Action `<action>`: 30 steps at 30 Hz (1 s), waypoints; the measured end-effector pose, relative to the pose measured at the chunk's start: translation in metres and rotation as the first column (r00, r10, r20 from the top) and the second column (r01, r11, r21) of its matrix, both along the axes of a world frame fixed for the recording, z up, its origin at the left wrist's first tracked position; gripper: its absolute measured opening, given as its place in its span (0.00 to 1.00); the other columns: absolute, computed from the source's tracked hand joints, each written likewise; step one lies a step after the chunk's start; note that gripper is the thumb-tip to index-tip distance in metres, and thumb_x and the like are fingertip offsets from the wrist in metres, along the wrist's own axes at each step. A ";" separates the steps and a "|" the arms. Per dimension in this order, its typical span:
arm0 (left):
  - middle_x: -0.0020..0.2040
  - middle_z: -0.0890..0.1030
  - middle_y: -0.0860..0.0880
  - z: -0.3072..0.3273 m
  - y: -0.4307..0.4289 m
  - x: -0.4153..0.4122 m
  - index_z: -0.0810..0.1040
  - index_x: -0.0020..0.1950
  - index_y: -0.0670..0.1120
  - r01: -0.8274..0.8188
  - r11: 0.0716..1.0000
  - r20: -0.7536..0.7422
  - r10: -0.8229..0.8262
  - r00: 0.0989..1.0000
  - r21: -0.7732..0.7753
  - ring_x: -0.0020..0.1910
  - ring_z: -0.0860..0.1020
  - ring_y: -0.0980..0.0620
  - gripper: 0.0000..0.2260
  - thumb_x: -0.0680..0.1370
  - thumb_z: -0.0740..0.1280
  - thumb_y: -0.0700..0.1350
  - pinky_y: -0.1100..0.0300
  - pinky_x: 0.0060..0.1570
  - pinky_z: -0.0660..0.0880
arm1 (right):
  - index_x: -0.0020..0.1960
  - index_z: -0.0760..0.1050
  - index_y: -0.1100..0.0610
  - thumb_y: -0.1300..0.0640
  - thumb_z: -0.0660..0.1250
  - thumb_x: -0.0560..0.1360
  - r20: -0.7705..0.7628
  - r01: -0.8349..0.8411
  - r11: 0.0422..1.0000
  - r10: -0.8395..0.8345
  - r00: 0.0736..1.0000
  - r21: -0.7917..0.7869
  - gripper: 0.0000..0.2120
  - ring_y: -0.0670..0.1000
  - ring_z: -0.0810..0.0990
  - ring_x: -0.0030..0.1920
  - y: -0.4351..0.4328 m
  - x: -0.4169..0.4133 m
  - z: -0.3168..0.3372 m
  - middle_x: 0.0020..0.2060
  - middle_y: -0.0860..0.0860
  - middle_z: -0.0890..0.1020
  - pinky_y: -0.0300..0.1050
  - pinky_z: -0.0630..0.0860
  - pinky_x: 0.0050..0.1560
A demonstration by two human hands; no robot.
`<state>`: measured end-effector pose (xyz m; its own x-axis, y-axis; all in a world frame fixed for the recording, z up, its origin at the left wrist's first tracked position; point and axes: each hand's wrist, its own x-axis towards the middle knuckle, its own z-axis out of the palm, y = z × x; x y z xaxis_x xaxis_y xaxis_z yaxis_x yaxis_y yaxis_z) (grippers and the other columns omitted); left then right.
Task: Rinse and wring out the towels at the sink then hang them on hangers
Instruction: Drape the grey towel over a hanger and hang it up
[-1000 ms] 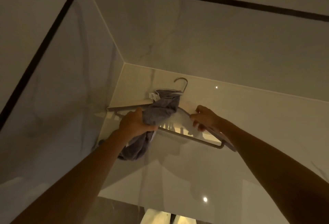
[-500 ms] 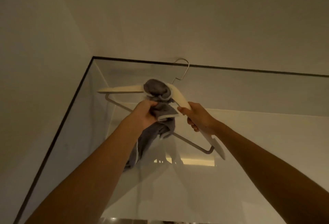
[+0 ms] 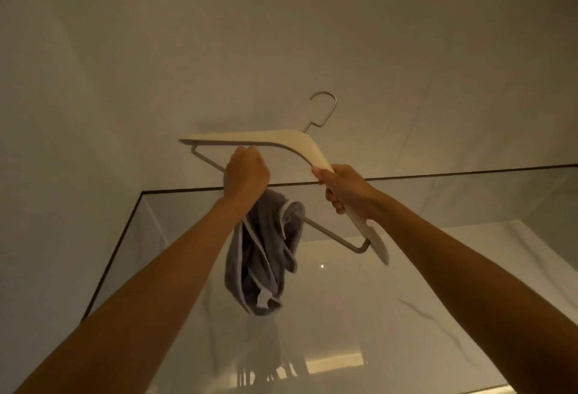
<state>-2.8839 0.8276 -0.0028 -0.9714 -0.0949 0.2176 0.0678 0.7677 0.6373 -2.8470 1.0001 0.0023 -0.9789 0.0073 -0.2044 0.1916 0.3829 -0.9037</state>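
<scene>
Reaching overhead, the left hand [image 3: 247, 174] closes in a fist around the top of a gray towel [image 3: 262, 256], which is draped over the lower bar of a cream hanger [image 3: 281, 140]. The right hand [image 3: 347, 193] wraps around the hanger's right arm, held high.

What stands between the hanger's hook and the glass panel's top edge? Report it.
Nothing visible. The hook sits free above the glass panel's top edge; the towel hangs lower on the bar, held by the left hand; the right hand grips the hanger.
</scene>
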 end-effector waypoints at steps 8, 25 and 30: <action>0.45 0.77 0.40 0.008 0.040 0.060 0.74 0.43 0.39 -0.078 0.921 0.213 -0.005 0.977 0.381 0.50 0.75 0.41 0.19 0.81 0.55 0.52 0.54 0.47 0.70 | 0.42 0.70 0.57 0.48 0.60 0.79 -0.124 0.070 0.997 -0.074 0.989 -0.038 0.13 0.47 0.67 0.26 0.069 0.048 0.046 0.29 0.52 0.70 0.39 0.67 0.26; 0.34 0.73 0.49 0.091 0.144 0.173 0.74 0.37 0.44 -0.129 0.721 0.050 0.130 0.990 0.680 0.38 0.72 0.50 0.09 0.76 0.66 0.45 0.63 0.30 0.66 | 0.34 0.73 0.59 0.47 0.68 0.73 -0.427 0.160 0.984 -0.110 0.898 0.083 0.17 0.51 0.69 0.23 0.242 0.172 0.079 0.27 0.55 0.73 0.41 0.67 0.23; 0.36 0.76 0.45 0.087 0.148 0.182 0.76 0.41 0.42 -0.122 0.773 0.114 0.065 0.991 0.622 0.39 0.75 0.48 0.05 0.75 0.68 0.42 0.60 0.35 0.71 | 0.34 0.73 0.57 0.46 0.68 0.73 -0.439 0.151 0.980 -0.081 0.895 0.128 0.16 0.48 0.69 0.22 0.251 0.185 0.083 0.26 0.53 0.73 0.39 0.66 0.22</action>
<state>-2.7022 0.9757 0.0844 -0.9618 -0.2738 -0.0009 -0.0568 0.1961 0.9789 -2.6625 1.2509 0.0858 -0.9607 0.1230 0.2487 -0.1502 0.5234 -0.8387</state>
